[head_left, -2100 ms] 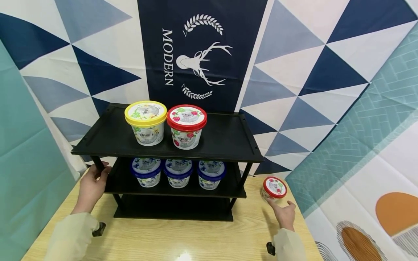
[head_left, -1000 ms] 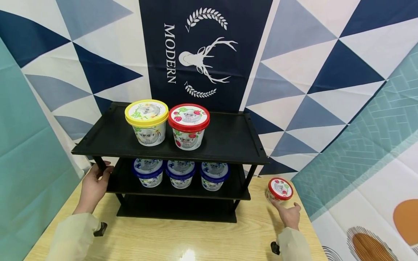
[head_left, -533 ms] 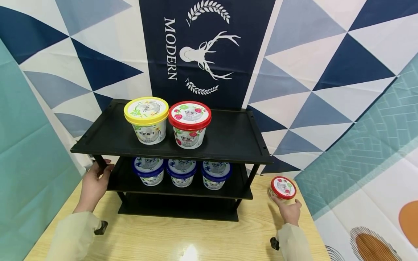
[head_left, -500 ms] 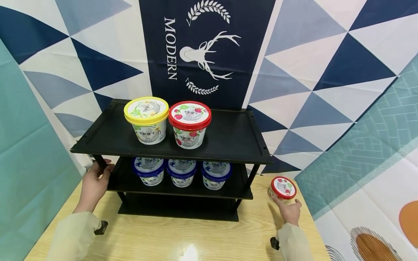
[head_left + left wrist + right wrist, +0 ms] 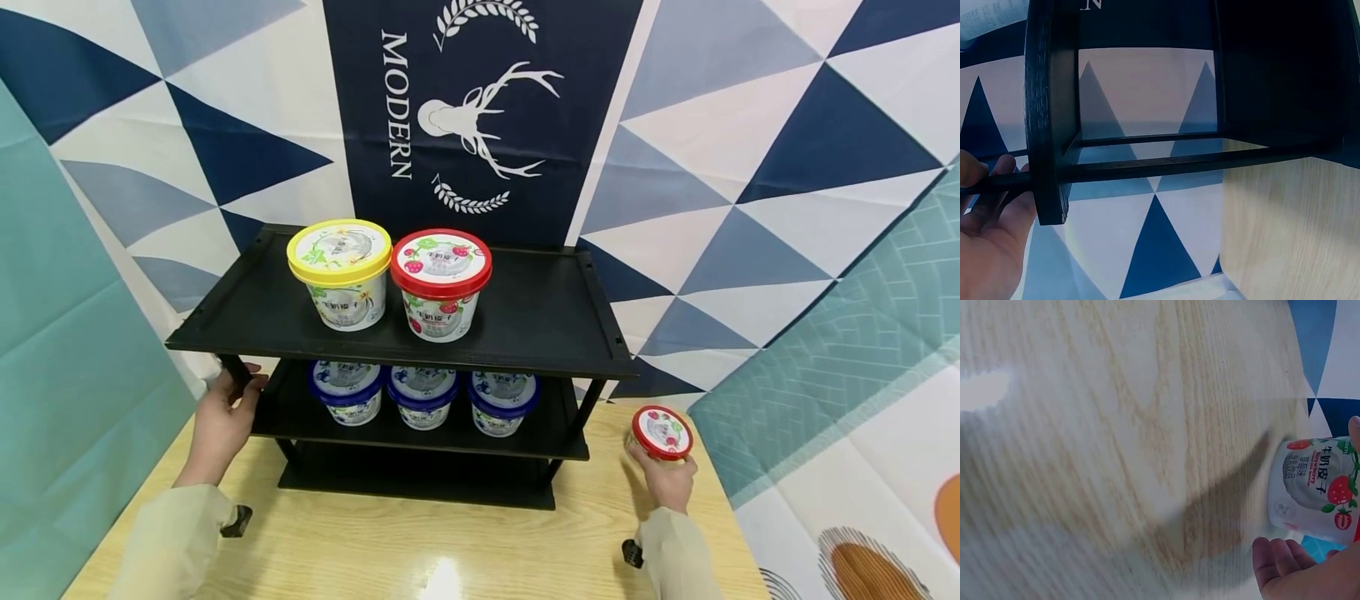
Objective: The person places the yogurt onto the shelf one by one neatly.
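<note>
My left hand (image 5: pixel 223 417) grips the left upright post (image 5: pixel 237 372) of a black tiered shelf (image 5: pixel 540 325); in the left wrist view the fingers curl round this bar. Far right on the table, my right hand (image 5: pixel 666 481) is at a white tub with a red lid (image 5: pixel 662 432) and strawberry print, thumb on one side, fingers on the other. In the right wrist view the half-bent fingers (image 5: pixel 1282 556) stand apart from the tub wall (image 5: pixel 1310 484), with a gap of teal cloth between. The thumb (image 5: pixel 1354 432) lies at the tub's far side; contact is unclear.
The top tier carries a yellow-lidded tub (image 5: pixel 341 275) and a red-lidded tub (image 5: pixel 442 283), side by side. Below, the middle tier holds three blue-lidded tubs (image 5: pixel 423 398). A patterned cloth wall (image 5: pixel 480 125) stands behind, and a teal cloth (image 5: pixel 840 392) borders the right side.
My right hand has come closer round the red-lidded tub, its fingers drawing in towards the tub's side. The whole head view has shifted slightly. My left hand keeps its place on the post.
</note>
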### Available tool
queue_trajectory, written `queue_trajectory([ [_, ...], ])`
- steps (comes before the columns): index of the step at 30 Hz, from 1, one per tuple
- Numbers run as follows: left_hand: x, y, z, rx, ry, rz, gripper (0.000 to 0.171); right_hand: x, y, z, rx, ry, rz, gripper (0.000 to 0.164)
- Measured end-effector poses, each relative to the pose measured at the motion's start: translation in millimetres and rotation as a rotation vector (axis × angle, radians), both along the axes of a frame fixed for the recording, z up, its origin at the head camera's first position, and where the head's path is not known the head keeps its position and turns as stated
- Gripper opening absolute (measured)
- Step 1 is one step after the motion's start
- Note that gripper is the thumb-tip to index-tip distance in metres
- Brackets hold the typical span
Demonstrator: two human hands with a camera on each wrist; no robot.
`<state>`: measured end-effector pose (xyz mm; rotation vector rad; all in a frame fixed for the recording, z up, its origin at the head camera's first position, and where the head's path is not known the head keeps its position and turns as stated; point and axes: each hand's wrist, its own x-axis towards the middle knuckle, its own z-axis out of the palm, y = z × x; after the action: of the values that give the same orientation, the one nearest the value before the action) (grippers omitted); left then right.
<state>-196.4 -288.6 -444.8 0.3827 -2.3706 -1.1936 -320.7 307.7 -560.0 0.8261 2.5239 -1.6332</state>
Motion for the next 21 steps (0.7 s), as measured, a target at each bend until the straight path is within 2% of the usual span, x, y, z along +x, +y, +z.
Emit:
queue_trajectory([
  [6, -1.5, 1, -0.4, -0.022, -0.004, 0.018, 0.029, -5.4, 2, -2.1, -0.009, 0.003, 0.001, 0.117],
  [13, -2.0, 2, -3.2, -0.006, 0.024, 0.028, 0.027, -8.8, 0, -1.8, -0.041, -0.002, -0.019, 0.113],
  [21, -3.4, 2, -3.4, -0.005, 0.021, 0.043, 0.027, -12.5, -1, -4.6, -0.028, 0.01, -0.019, 0.115],
])
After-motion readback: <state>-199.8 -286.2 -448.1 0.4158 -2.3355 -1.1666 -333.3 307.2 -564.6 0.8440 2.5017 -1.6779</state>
